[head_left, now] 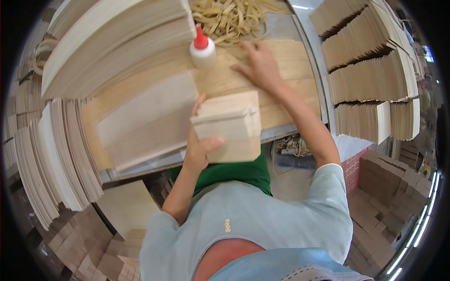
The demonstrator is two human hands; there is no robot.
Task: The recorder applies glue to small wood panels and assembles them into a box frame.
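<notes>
- from where i stand, the left hand [198,149] holds a bundle of pale wooden pieces [228,129], thumb on the near face, fingers wrapped around its left side.
- that bundle is up off the worktop [295,70], at its near edge, just in front of the green cloth [234,174] at the person's waist.
- the right hand [260,65] is stretched over the far part of the worktop, thumb and forefinger wide apart, close to a heap of tan bands [236,18]. it is blurred; i see nothing held in it, and cannot tell whether a fingertip brushes a band.
- the bundle looks like several pieces pressed together, with one hand gripping it from one side; if that grip slackens, i'd expect the pieces to slide out of line or drop past the edge.
- the bands lie tangled, so a hasty pull might drag out several, or snag.
- the white bottle with a red cap [203,52] stands upright between the heap and the bundle; a sweeping wrist or trailing band could tip it.
- if it leaks, the pale sheet [150,122] lying just beside it would probably get marked.
</notes>
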